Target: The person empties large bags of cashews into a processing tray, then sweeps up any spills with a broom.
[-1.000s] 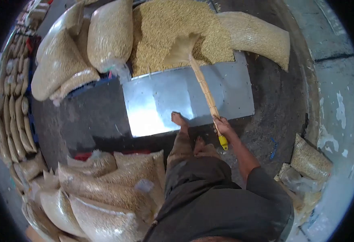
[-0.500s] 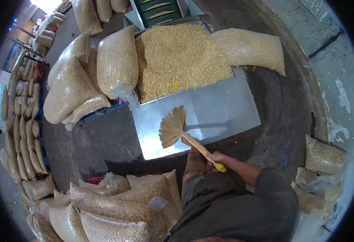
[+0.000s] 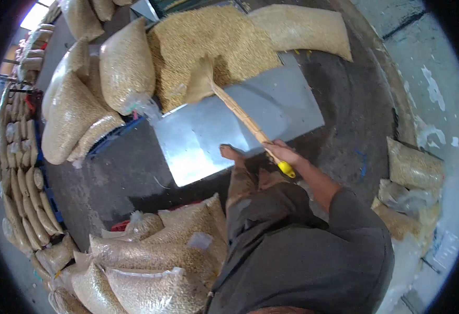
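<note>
My right hand (image 3: 284,153) is wrapped round the handle of a broom (image 3: 242,116), close to its yellow end cap. The broom's fan-shaped head (image 3: 200,82) reaches away from me and overlaps the near edge of a heap of pale, grain-like pieces (image 3: 213,39). Beneath the handle lies a smooth metal plate (image 3: 287,104), which borders the heap. One bare foot (image 3: 230,153) rests at the plate's near edge. My left hand is out of sight.
Full clear bags (image 3: 127,65) stand left of the heap, and another filled bag (image 3: 305,29) lies on its right. Several more bags (image 3: 151,256) are piled at my left side. Smaller bags (image 3: 415,162) sit by the wall at right. Stacked bags line the far left.
The broom has swung forward from over the metal plate to the heap's edge, and my right arm reaches farther out. The view has shifted, so the surroundings sit higher and farther left.
</note>
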The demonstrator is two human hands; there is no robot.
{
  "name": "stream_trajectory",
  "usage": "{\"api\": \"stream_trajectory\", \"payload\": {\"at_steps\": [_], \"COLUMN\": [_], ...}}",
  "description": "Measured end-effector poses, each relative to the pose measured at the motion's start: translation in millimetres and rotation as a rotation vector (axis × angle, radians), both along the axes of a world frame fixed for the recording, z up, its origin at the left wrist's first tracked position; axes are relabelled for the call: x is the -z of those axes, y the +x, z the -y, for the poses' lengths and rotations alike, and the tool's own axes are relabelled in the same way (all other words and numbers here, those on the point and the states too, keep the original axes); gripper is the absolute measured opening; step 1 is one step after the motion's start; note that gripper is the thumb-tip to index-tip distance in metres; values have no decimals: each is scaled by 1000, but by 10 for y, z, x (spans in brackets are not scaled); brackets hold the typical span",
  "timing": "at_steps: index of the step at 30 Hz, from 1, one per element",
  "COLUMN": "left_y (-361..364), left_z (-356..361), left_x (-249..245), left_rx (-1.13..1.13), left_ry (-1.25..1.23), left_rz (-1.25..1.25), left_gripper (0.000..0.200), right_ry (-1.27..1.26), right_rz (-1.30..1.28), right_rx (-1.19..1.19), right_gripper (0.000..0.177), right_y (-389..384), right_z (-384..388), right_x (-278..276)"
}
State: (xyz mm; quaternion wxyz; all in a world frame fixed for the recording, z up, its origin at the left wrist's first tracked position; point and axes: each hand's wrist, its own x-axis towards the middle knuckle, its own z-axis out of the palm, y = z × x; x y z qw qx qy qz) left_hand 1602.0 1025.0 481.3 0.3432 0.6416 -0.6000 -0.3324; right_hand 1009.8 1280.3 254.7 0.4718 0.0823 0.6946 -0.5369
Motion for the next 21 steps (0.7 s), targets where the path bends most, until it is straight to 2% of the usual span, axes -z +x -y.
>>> {"api": "stream_trajectory", "payload": {"at_steps": [1,2,3,5,7,9,10,12,13,15,18,20,21], "left_y": [28,46,58,55,18,-77,-139,-290,-382,-575,-875,-1099,-1192], "left_z": [-77,-149,-212,-301,-380,-427,-456,-538,-601,-754,-871,-830,-804], "left_x": [24,50,76,131,201,298,357,481,549,671,797,834,835], "left_rx": [-4,-9,-13,-19,-21,-23,-27,-42,-54,-92,-148,-171,-180], "left_ry": [32,61,86,125,162,188,197,215,226,238,236,232,236], "left_rz": [1,1,-1,-11,-30,-60,-79,-121,-144,-187,-230,-240,-236], "left_gripper": [80,80,80,80,80,80,80,80,80,79,79,79,79], "right_ry": [63,221,298,306,587,819,824,994,998,895,761,845,770], "right_rz": [12,-86,-59,-199,-323,-632,-641,-340,-356,-56,-3,-179,-95], "right_rx": [-53,-57,-9,96,41,-90,-85,-73,-72,9,-72,-304,-319], "right_gripper": [41,38,33,32,30,34,34,38,38,37,35,36,37], "right_y": [88,269,437,864,1213,1590,1622,1560,1462,1152,590,331,122], "right_z": [-327,-672,-946,-1475,-1917,-2397,-2410,-2415,-2482,-2533,-2236,-2095,-1914], "right_x": [-34,-23,-196,-540,-735,-610,-709,-925,-853,-660,-526,-8,37]}}
